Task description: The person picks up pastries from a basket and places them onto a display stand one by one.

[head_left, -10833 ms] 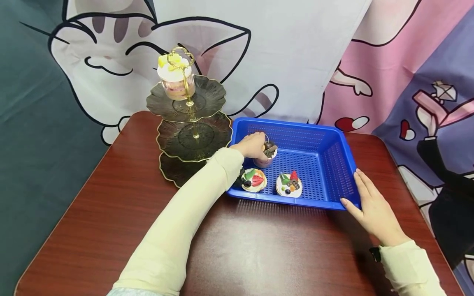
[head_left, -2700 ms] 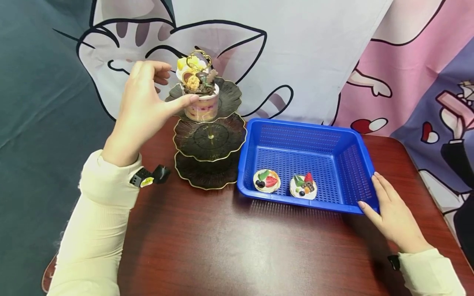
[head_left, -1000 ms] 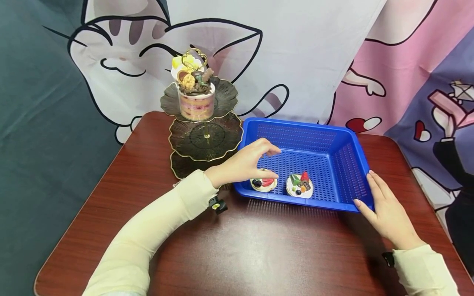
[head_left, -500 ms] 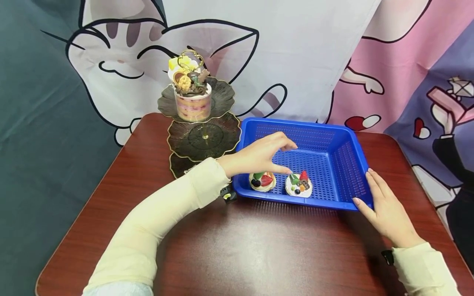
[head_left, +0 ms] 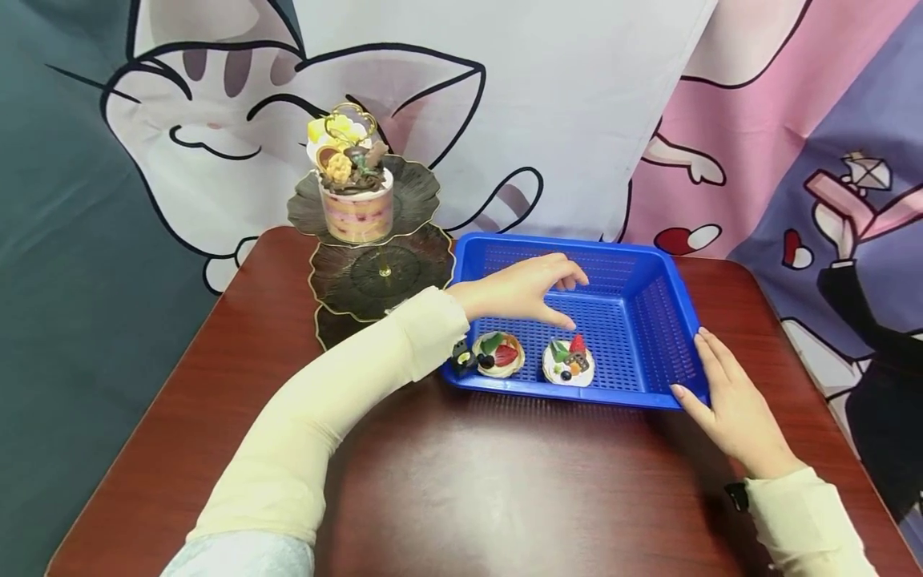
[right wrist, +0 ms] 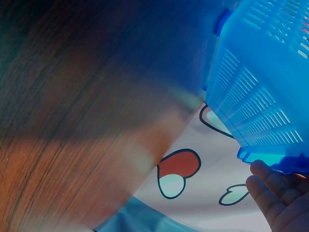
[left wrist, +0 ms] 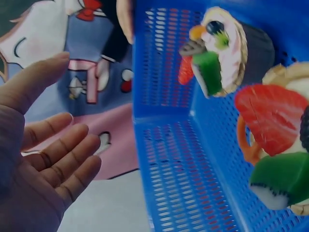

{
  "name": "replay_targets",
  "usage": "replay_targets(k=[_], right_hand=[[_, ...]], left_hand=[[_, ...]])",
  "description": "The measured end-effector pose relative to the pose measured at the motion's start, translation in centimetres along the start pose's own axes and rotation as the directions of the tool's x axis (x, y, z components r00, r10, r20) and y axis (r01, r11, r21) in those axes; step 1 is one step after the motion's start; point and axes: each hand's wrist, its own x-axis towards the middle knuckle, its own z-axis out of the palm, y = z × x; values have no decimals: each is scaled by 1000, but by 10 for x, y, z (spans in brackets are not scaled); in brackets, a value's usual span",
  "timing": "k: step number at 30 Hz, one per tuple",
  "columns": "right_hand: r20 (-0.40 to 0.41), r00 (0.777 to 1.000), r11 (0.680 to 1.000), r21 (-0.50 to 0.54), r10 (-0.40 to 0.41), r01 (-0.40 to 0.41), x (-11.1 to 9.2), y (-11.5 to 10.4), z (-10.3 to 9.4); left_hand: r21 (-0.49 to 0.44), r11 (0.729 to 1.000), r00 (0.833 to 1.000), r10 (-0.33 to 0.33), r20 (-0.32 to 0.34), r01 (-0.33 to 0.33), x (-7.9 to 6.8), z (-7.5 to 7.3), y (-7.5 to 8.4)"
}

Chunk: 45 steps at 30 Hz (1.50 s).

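My left hand (head_left: pixel 530 287) hovers over the blue basket (head_left: pixel 627 250), holding nothing, thumb and fingers spread apart. Below its thumb sits a cream dessert cup (head_left: pixel 568 363) topped with a strawberry, chocolate piece and blueberry. To its left stands another fruit-topped dessert cup (head_left: pixel 499 355), close under my wrist. The left wrist view shows both, with the left hand (left wrist: pixel 53 159) outside the basket's rim in that view. My right hand (head_left: pixel 735 413) rests on the basket's right rim near the front corner, thumb at the front and fingers along the side.
A dark three-tier stand (head_left: pixel 414 200) with gold edges stands left of the basket. Its top tier bears a chocolate-topped dessert cup (head_left: pixel 356 212), with a yellow-topped dessert cup (head_left: pixel 317 148) behind it. A printed curtain (head_left: pixel 577 120) hangs behind the wooden table (head_left: pixel 490 497).
The chocolate-topped dessert cup went from the basket to the stand's top tier, where my left hand released it. That hand then came back over the basket, moving right. The right hand stayed.
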Motion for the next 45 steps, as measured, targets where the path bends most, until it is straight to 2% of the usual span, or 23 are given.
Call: replay_targets(k=[4, 7, 17, 23, 29, 37, 45], right_hand=[[6, 1000, 1000, 4, 0, 0, 4, -3, 5], [12, 1000, 1000, 12, 0, 0, 5, -5, 9], [16, 1000, 1000, 0, 17, -17, 4, -3, 9], [11, 1000, 1000, -3, 22, -22, 4, 0, 6], [-4, 1000, 1000, -7, 15, -15, 2, 3, 4], [-1, 1000, 1000, 0, 27, -27, -1, 3, 2], [-13, 1000, 1000, -4, 22, -22, -2, 2, 3]], left_hand=[[-43, 999, 999, 16, 32, -15, 8, 9, -16], [-87, 996, 996, 20, 84, -13, 9, 16, -26], [-185, 983, 973, 52, 225, -10, 16, 45, -48], [-174, 985, 960, 53, 275, -4, 20, 51, -48], [-126, 992, 938, 45, 343, -2, 25, 56, -46], [-30, 997, 917, 78, 392, -72, 32, 64, -39], [4, 993, 912, 110, 394, -121, 38, 74, -35]])
